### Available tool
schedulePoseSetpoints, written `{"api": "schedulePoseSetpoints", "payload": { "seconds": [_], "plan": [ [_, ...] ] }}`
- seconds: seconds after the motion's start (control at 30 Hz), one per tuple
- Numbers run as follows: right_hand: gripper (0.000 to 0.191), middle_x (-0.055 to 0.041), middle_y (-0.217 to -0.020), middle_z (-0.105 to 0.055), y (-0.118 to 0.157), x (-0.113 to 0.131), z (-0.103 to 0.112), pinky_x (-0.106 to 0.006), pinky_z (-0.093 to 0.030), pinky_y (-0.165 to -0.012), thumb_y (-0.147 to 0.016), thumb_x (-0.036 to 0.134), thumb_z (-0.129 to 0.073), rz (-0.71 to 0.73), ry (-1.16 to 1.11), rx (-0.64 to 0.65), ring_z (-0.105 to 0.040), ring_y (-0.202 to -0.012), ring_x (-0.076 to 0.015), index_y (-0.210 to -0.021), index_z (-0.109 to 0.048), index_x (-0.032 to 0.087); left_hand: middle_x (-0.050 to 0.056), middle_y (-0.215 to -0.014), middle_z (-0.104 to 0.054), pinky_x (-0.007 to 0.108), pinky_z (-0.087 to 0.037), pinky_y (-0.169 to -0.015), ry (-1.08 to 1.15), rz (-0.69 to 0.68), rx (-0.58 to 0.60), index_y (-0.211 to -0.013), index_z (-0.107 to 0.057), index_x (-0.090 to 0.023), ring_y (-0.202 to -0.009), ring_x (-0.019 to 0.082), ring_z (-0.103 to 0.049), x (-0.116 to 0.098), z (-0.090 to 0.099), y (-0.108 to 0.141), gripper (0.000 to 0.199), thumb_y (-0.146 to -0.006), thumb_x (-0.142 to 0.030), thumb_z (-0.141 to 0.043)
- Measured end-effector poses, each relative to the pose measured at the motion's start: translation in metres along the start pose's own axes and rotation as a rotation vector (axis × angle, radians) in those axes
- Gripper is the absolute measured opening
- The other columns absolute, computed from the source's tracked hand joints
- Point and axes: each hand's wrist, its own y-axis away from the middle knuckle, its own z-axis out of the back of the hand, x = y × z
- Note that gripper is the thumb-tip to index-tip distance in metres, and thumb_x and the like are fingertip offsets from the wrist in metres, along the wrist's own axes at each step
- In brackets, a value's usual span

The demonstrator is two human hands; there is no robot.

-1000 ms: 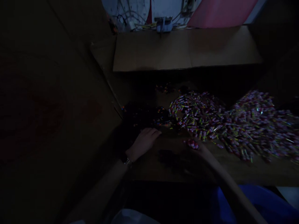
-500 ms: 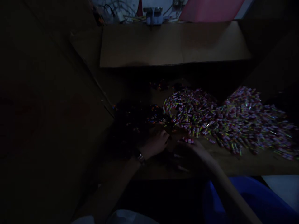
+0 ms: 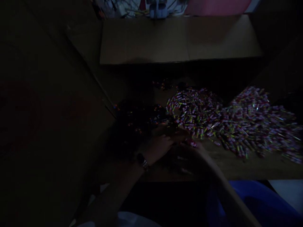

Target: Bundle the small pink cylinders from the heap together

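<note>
The light is very dim. My left hand [image 3: 162, 145], with a watch [image 3: 142, 160] on its wrist, reaches over the brown work surface, fingers fairly stretched and nothing visible in them. Facing it from the right is my right hand [image 3: 199, 148], its fingers mostly lost in shadow. A few small pink-and-white pieces [image 3: 192, 143] show within its curled grasp. Just beyond spreads a large pile of small, tube-like pink, white and yellow pieces [image 3: 246, 123]. Several blurred pieces [image 3: 186, 171] lie below and between the hands.
A dark heap with orange and blue specks [image 3: 132, 126] lies left of the pile. Behind it hangs a cardboard flap [image 3: 144, 41], with a pink sheet [image 3: 217, 7] and clutter above. A blue tub [image 3: 258, 201] stands below the front edge at right.
The fingers of my left hand have straightened from a more curled pose. My right hand stays almost in place with the pink-and-white pieces. The view has shifted slightly.
</note>
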Motion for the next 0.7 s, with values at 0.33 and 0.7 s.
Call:
{"api": "schedulePoseSetpoints", "payload": {
  "seconds": [0.33, 0.7],
  "plan": [
    [0.025, -0.0082, -0.078, -0.07, -0.005, -0.003, 0.0, -0.037, -0.051, -0.066, -0.066, 0.036, -0.074, -0.045, 0.064, 0.098, -0.065, -0.08, -0.0253, -0.081, -0.064, 0.019, 0.0, -0.101, -0.062, 0.031, -0.042, -0.083, -0.009, -0.003, -0.047, -0.109, -0.06, -0.026, -0.097, 0.017, -0.051, -0.011, 0.007, 0.01, 0.022, -0.09, -0.019, -0.05],
    [0.024, -0.0068, -0.094, -0.066, 0.01, -0.003, 0.0, -0.034, -0.054, -0.069, -0.089, 0.038, -0.057, -0.066, 0.199, 0.101, -0.064, -0.08, -0.0176, -0.1, -0.061, 0.017, 0.002, -0.096, -0.063, 0.034, -0.041, -0.083, 0.073, -0.006, -0.042, -0.091, -0.064, -0.02, -0.095, 0.019, -0.054, -0.011, 0.003, 0.01, 0.013, -0.089, -0.021, -0.051]
  ]
}}
